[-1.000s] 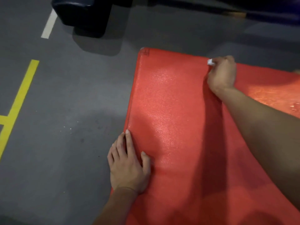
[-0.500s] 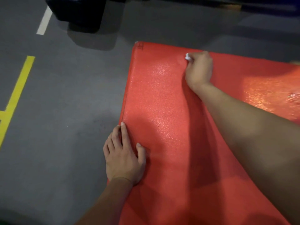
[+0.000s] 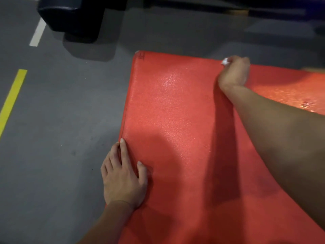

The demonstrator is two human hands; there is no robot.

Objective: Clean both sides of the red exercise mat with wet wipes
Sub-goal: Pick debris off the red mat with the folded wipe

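Floor, head view: grey painted floor (image 3: 61, 120) with a yellow line (image 3: 12, 101) at 9 o'clock, a white line (image 3: 37, 32) at 11 o'clock and a dark padded bench (image 3: 73, 18) at 12 o'clock.
Mat: we find the red exercise mat (image 3: 175, 129) lying flat on the floor, filling the frame from centre to 5 o'clock, its far corner toward 12 o'clock.
Left hand: our left hand (image 3: 123, 175) rests flat on the mat's left edge at 7 o'clock, fingers straight, gripping nothing.
Right hand: our right hand (image 3: 234, 71) is at the far edge, toward 1 o'clock, fingers curled around a white wet wipe (image 3: 225, 61).
Step in hand: we judge this to be wiping the top face along the far edge.
Advice: keep the left palm pressing so the mat does not slide; overlap strokes and carry them to the corner.
Sheen: a wet-looking gloss shows at 3 o'clock.
Hidden: most of the wipe sits inside the fist; the mat's right and near ends are cut off; the underside is unseen; the corner marking is illegible.
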